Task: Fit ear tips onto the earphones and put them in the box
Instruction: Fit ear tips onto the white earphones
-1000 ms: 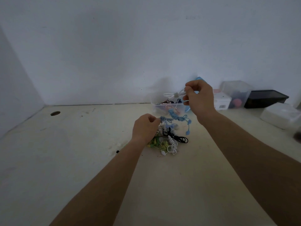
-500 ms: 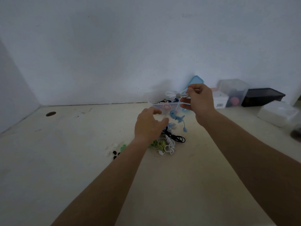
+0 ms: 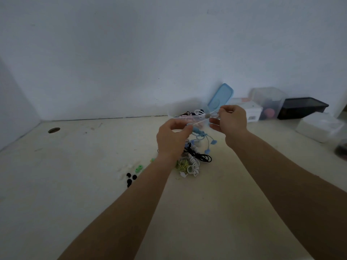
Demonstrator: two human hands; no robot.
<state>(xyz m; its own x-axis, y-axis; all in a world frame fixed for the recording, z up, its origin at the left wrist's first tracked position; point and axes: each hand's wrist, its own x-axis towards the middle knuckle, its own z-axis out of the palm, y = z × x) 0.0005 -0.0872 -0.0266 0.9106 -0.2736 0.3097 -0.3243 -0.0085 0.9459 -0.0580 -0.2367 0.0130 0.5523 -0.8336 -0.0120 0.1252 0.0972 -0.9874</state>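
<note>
Right hand (image 3: 231, 121) pinches coiled white earphones (image 3: 203, 115), held in air just before box (image 3: 171, 113). Left hand (image 3: 171, 136) pinches their loose end. Heap (image 3: 191, 160) on table (image 3: 75, 184) under hands; ear tips (image 3: 131, 177) left of heap.

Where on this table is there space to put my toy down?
Bare table lies on the left, between the round hole and the loose ear tips, and on the near side of the earphone pile. Crowded: the pile, the clear box behind it, the containers back right.
</note>
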